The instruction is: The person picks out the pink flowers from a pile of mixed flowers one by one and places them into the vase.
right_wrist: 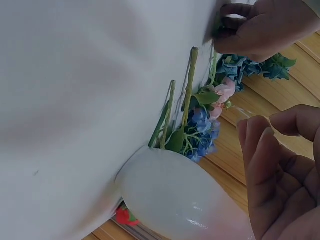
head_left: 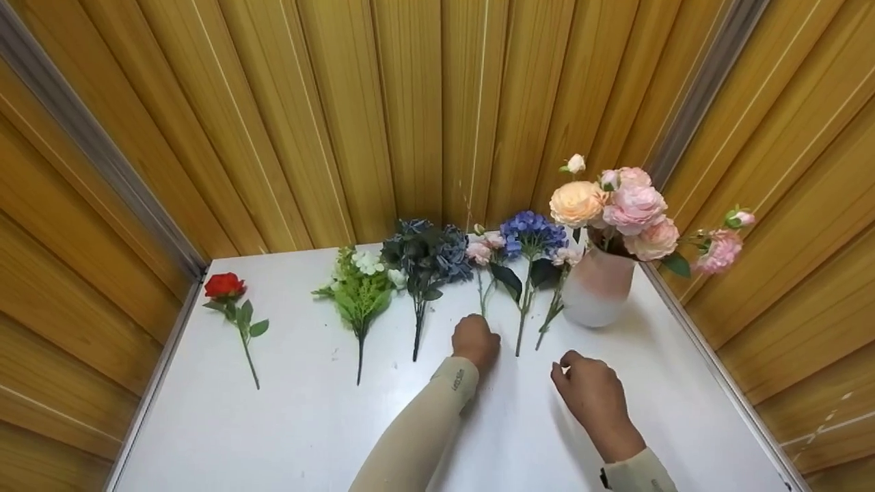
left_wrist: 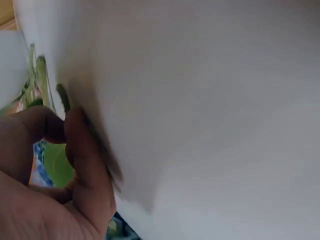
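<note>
My left hand (head_left: 476,339) pinches the lower stem of a pink flower (head_left: 479,253) lying on the white table. In the left wrist view, the stem's green end (left_wrist: 63,96) pokes out past the thumb and fingertips, and the rest is hidden by the hand. My right hand (head_left: 593,396) hovers over the table in front of the vase, fingers loosely bent with nothing in them. Between the hands lie a blue hydrangea (head_left: 532,234) and another pink flower (head_left: 551,309). The pink and white vase (head_left: 596,290) holds peach and pink flowers (head_left: 634,207).
Left of my left hand lie a dusty-blue bunch (head_left: 425,253), a green bunch with white blossoms (head_left: 362,294) and a red rose (head_left: 229,287). Wood-look panels (head_left: 410,116) wall in the table (head_left: 294,437) at the back and both sides.
</note>
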{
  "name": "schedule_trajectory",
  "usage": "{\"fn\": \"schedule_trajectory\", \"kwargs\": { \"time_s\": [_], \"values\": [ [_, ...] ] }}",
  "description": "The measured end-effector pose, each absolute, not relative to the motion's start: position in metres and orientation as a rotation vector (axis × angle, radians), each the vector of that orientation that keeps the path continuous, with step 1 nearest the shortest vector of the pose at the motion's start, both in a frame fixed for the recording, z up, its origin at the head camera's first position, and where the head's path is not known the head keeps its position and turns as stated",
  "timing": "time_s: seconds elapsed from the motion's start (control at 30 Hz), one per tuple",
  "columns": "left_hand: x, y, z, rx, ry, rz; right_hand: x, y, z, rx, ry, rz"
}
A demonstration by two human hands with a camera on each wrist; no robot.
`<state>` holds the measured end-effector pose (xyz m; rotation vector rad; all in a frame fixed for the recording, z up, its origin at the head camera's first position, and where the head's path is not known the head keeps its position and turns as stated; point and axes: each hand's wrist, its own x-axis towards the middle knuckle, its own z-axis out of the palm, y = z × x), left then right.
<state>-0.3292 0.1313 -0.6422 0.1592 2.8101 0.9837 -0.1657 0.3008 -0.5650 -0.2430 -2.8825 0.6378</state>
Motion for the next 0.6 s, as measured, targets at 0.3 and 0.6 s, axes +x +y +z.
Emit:
{"fn": "schedule_trajectory", "kwargs": {
  "time_s": [0.3,0.6],
  "values": [
    [-0.321,0.070,-0.609,0.047,2.401,1.483,-0.162,0.293,-0.569,-0.223,-2.918,0.666],
    [-0.263,0.023,-0.577,0.084,2.165,1.854,-0.172,0.277,-0.548,-0.120,-2.879,0.799]
  ]
}}
